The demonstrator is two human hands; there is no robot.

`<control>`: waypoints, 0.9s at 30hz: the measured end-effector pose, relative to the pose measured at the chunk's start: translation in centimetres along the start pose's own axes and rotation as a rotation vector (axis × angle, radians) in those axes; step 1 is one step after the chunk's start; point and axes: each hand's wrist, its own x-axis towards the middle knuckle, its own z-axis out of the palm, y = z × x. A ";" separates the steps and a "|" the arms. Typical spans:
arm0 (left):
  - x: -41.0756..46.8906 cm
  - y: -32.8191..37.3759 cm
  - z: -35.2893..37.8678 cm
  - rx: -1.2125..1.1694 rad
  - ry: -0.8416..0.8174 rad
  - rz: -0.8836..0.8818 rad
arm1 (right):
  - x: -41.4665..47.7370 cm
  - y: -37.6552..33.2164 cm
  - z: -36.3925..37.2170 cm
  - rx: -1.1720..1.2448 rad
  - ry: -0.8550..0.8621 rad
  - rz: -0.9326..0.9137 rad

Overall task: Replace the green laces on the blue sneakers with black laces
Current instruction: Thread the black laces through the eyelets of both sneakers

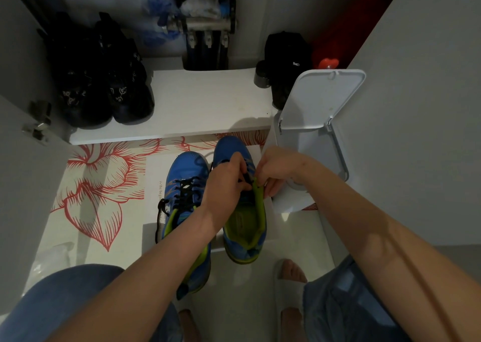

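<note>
We had both blue sneakers on the floor [260, 268], standing side by side on a white sheet [153, 164], toes towards the front edge of the low shelf [203, 102]. The left sneaker [186, 169] was laced in a black lace [186, 189], whose loose ends trailed over the shoe's outer side onto the sheet. The right sneaker [229, 146] stood just beside it, near the sheet's right edge, with its yellow-green lining open to view.

Our left hand [226, 180] reached across the left sneaker's heel to the right sneaker, its fingers curled and pinching a second black lace [246, 179] over the upper eyelets. Our right hand [276, 167] met it from the other side, thumb and curled fingers gripping the top of the green tongue [259, 189]. The two hands nearly touched above the shoe. How far this lace ran down the eyelets we could not tell, since the hands covered them.

A mat with red flowers [99, 182] lay on the floor to the left of the sheet. A white bin [294, 193] stood at the sheet's right edge, its lid [320, 99] tilted up. A pair of black shoes [104, 81] sat on the shelf's left end, and a dark bag [286, 52] at its right end. Our foot in a pale sandal [289, 289] rested on the floor behind the right sneaker.
</note>
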 end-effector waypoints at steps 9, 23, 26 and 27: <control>0.3 0.4 -0.1 0.118 0.002 0.116 | 0.3 0.7 -0.2 0.064 0.001 0.005; -0.2 1.1 -2.1 0.329 0.115 -0.074 | -0.6 1.0 -0.4 -0.006 0.253 -0.154; -0.1 0.8 -3.8 0.381 -0.016 -0.331 | -1.3 -0.3 -1.2 0.108 0.437 -0.303; -0.2 0.7 -4.2 0.370 -0.072 -0.404 | -1.5 -0.9 -1.4 0.243 0.468 -0.338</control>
